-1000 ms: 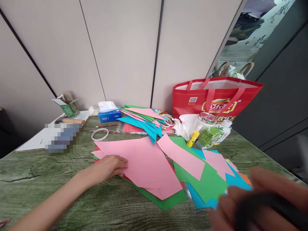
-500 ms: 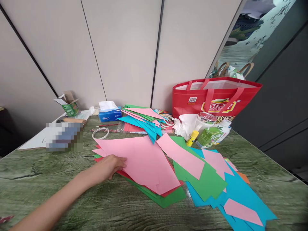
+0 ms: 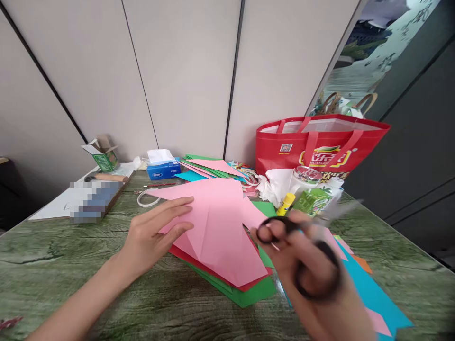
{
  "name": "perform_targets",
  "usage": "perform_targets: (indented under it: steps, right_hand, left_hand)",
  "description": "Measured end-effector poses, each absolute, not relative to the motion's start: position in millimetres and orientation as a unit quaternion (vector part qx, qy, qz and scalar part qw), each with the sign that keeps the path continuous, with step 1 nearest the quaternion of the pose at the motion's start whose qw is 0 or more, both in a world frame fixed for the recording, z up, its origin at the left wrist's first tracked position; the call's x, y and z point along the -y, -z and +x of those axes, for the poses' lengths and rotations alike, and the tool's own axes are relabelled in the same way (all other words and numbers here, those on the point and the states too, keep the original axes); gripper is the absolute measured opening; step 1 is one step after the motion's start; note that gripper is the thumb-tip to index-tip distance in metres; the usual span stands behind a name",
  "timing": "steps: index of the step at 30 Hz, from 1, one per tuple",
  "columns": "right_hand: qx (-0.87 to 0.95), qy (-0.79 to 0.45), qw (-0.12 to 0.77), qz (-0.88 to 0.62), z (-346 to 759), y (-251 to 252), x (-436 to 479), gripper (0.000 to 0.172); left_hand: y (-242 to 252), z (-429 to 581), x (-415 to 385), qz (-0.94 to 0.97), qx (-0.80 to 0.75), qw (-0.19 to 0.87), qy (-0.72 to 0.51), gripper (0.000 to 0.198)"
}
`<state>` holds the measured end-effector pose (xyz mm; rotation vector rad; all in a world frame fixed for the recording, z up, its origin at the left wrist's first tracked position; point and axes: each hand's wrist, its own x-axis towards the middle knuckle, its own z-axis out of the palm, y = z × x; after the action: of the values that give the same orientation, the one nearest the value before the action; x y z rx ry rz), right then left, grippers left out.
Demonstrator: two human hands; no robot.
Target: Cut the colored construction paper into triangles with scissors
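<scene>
My left hand (image 3: 152,237) has lifted the near edge of the top pink sheet (image 3: 216,227); half a second ago that sheet lay flat on the stack, and now its far part stands up off the pile with a fold line showing across it. The fingers (image 3: 174,208) are spread along the sheet's left edge, with the thumb seemingly under it, though I cannot see the underside.

My right hand (image 3: 313,279) is back in view, having been out of sight half a second ago. It is closed around black-handled scissors (image 3: 302,246), fingers through the loops, just to the right of the pink sheet. The picture is smeared by motion there, so the blades look like a pale streak pointing away from me, and I cannot tell whether they are open.

Under the lifted sheet sit red and green sheets (image 3: 245,293) on the green table (image 3: 53,260). Blue and pink paper (image 3: 377,298) spreads beneath and beyond my right hand. Farther off stand a yellow glue stick (image 3: 285,203) and a red bag (image 3: 320,142).

My reading: paper and scissors are now coming together, ready for a cut.
</scene>
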<state>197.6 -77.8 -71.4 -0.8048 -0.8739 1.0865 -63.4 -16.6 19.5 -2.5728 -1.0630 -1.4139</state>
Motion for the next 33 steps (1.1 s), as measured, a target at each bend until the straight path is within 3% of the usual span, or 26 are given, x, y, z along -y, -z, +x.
perform_targets:
  steps: [4, 9, 12, 13, 17, 20, 24, 33]
  right_hand:
    - [0.336, -0.55, 0.648, -0.405, 158, 32, 31, 0.029]
    - [0.312, -0.595, 0.624, -0.399, 142, 44, 30, 0.026]
    - [0.32, -0.561, 0.643, -0.411, 145, 50, 28, 0.029]
    - [0.328, -0.553, 0.639, -0.422, 146, 52, 26, 0.031]
    - [0.385, -0.548, 0.59, -0.451, 154, 64, 14, 0.036]
    - [0.408, -0.489, 0.612, -0.469, 159, 72, 8, 0.04]
    - [0.415, -0.416, 0.646, -0.487, 161, 71, 6, 0.039]
    - [0.427, -0.493, 0.6, -0.462, 152, 65, 17, 0.026]
  left_hand:
    - [-27, -52, 24, -0.803, 0.335, 0.021, 0.493, 0.029]
    - [-21, -35, 31, -0.744, 0.351, -0.073, 0.564, 0.046]
    - [-3, -26, 28, -0.566, 0.366, -0.279, 0.684, 0.078]
    - [4, -25, 25, -0.496, 0.383, -0.35, 0.697, 0.079]
    - [32, -32, 12, -0.371, 0.422, -0.664, 0.493, 0.04]
    - [44, -39, 7, -0.395, 0.411, -0.687, 0.452, 0.033]
    - [45, -39, 6, -0.424, 0.416, -0.675, 0.437, 0.037]
    - [17, -31, -3, -0.428, 0.451, -0.608, 0.494, 0.029]
